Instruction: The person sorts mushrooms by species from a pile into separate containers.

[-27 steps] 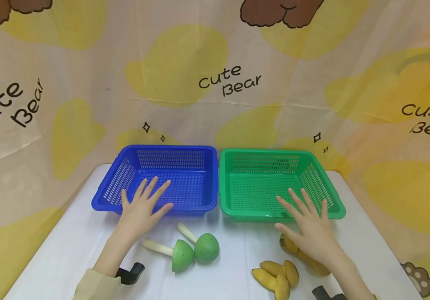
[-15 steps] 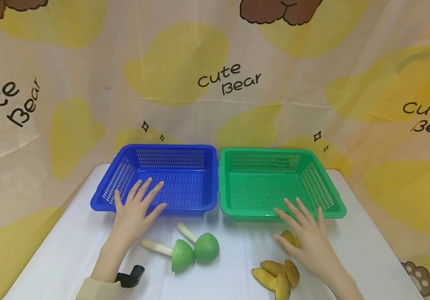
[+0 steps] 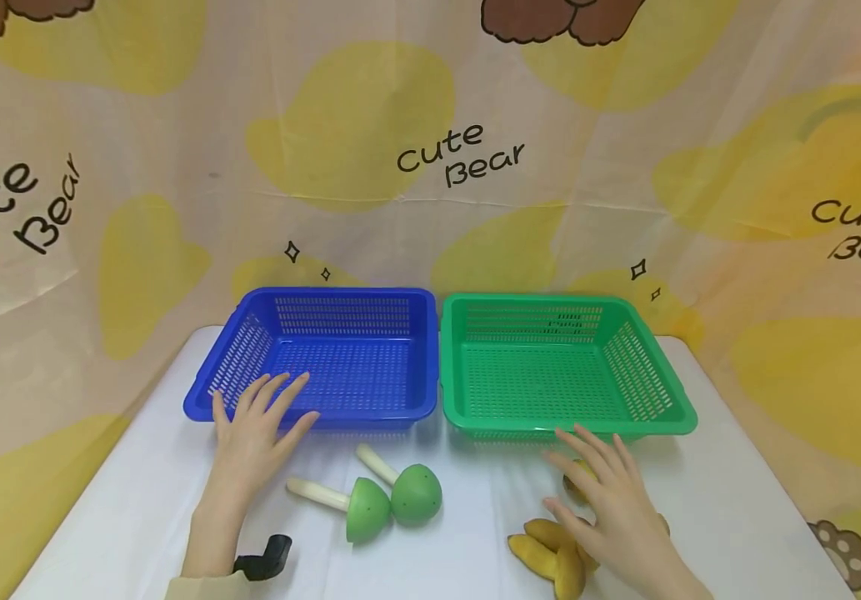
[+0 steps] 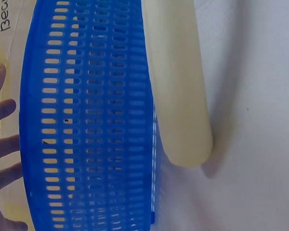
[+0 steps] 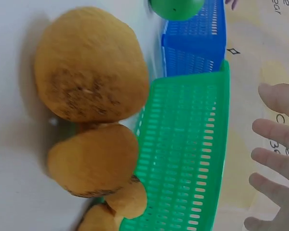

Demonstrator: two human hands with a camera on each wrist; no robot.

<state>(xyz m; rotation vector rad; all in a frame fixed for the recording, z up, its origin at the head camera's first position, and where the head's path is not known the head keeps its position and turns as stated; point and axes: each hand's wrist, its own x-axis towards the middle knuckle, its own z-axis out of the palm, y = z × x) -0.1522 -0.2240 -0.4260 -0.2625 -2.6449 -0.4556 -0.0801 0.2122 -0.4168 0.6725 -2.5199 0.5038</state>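
My left hand [image 3: 248, 442] hovers with spread fingers over the near left rim of the blue basket [image 3: 381, 414]. To its right on the table lie two green-capped mushrooms [image 3: 367, 510] with pale stems; one stem [image 4: 180, 86] looms large in the left wrist view. My right hand [image 3: 613, 512], fingers spread and holding nothing, is above the bananas, in front of the green basket [image 3: 550, 427]. One small bunch of bananas [image 3: 535, 557] shows to its left. Another banana [image 3: 574, 490] is mostly hidden beneath the hand. Banana ends [image 5: 91, 62] fill the right wrist view.
Both baskets stand side by side at the back of the white table [image 3: 445, 567], nothing visible inside them. A printed cloth [image 3: 370, 125] hangs behind. A black bent piece [image 3: 265, 560] is beside the left wrist.
Both hands have drawn back toward the near side, away from the basket interiors. The right hand has come lower over the bananas. Mushrooms, bananas and baskets have stayed in place.
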